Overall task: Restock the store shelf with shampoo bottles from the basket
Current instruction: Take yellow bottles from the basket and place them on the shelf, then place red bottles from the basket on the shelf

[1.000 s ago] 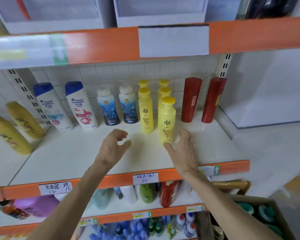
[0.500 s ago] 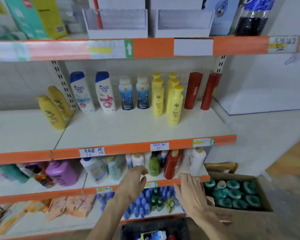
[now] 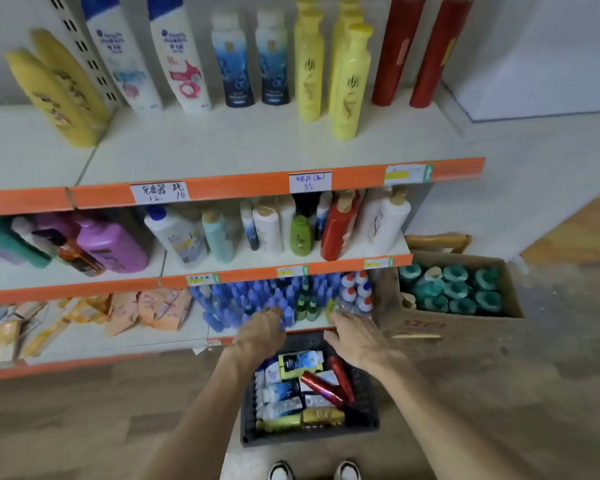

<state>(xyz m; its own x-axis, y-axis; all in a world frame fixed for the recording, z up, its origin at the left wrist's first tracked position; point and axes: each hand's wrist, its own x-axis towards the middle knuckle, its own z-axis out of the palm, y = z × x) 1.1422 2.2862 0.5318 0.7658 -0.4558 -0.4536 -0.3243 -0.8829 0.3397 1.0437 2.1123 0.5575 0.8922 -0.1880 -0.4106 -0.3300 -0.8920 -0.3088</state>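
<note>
Black plastic mesh forms the basket (image 3: 366,403) at the lower centre of the frame, set on the wood-look floor just in front of the lowest shelf edge. Shampoo bottles (image 3: 284,389) lie heaped in it on their sides: white-and-blue, yellow and red ones. Both bare hands hang over the far rim of the basket, above the bottles and touching none of them. The left hand (image 3: 260,332) is seen from the back, its fingers bent loosely downward and forward with nothing between them; its fingertips blur into the small blue bottles (image 3: 236,303) behind. The right hand (image 3: 355,336), just beside it at centre frame, has its fingers (image 3: 340,318) stretched forward and slightly spread, also holding nothing. Across the upper part of the frame the store shelf (image 3: 222,140) carries upright rows: white bottles with blue caps, dark blue ones, yellow bottles (image 3: 349,81) and red cylinders (image 3: 395,53). At the right, a cardboard box (image 3: 426,327) on the floor holds teal-capped bottles (image 3: 454,289). Shoe tips (image 3: 279,471) show at the bottom edge.
</note>
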